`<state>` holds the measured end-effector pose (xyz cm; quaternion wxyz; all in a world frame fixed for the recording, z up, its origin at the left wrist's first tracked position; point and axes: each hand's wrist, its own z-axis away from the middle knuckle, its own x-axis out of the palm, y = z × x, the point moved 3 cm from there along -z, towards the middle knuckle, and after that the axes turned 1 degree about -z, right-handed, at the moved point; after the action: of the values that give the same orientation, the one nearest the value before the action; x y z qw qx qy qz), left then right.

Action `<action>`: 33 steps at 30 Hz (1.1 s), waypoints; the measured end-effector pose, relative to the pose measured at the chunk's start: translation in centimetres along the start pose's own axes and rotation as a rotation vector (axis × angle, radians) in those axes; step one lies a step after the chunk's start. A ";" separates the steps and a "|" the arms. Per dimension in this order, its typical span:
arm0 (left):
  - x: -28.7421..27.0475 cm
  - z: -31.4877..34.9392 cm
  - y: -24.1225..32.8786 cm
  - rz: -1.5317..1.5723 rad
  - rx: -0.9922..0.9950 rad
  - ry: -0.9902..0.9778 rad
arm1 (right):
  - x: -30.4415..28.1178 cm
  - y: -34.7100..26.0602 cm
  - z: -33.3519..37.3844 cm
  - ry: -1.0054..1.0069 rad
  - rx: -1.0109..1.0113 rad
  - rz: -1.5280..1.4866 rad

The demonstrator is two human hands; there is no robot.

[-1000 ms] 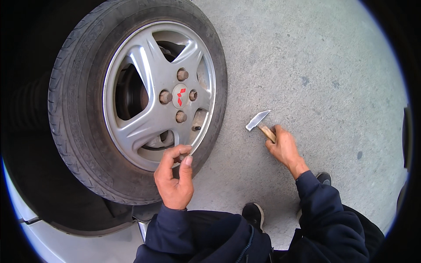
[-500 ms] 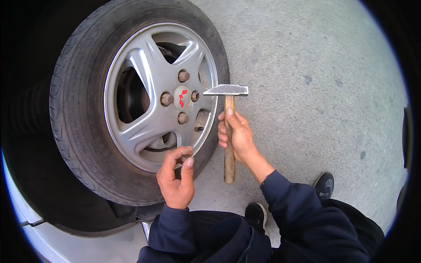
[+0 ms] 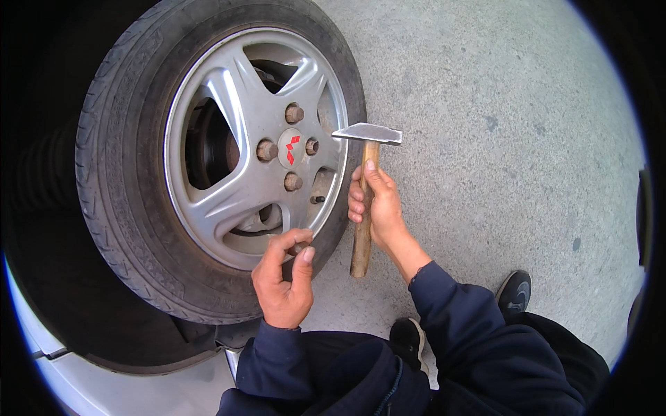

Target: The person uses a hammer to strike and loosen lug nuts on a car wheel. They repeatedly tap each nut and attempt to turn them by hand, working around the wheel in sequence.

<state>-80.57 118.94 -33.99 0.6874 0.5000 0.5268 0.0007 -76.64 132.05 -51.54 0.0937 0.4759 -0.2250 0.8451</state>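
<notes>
My right hand (image 3: 380,204) is closed round the wooden handle of a hammer (image 3: 362,236). The hammer's grey steel head (image 3: 368,132) points its wedge end left, over the right edge of a silver wheel rim (image 3: 236,118). Near the lower rim, my left hand (image 3: 283,281) is curled, thumb and fingers close together around a small brownish thing (image 3: 298,247) that is mostly hidden. Several rusty wheel bolts (image 3: 294,113) surround the centre cap (image 3: 291,148), which bears a red emblem. The rim sits in a black tyre (image 3: 132,201).
A light car body panel (image 3: 139,388) curves under the wheel arch at the lower left. Below the rim's right bolt is a valve stem (image 3: 318,200). Grey concrete floor (image 3: 472,139) spreads to the right. My dark shoes (image 3: 515,292) show at the lower right.
The hammer has shifted slightly up and right, its handle now leaning a little. My left hand has moved slightly right, still curled. The view of the wheel has shifted slightly.
</notes>
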 end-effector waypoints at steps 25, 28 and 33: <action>0.5 -0.6 -0.1 -0.013 -0.026 -0.027 | -0.4 0.4 -0.7 -0.063 0.134 0.211; 0.5 -0.7 -0.2 -0.023 -0.021 -0.034 | -0.6 0.1 -0.8 0.004 0.026 0.051; 0.5 -0.6 -0.2 -0.014 -0.034 -0.033 | -0.1 1.1 -0.6 -0.082 0.108 0.202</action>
<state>-80.88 119.47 -34.44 0.7045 0.4842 0.5188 -0.0035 -77.48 131.41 -52.19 -0.0270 0.4891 -0.2298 0.8410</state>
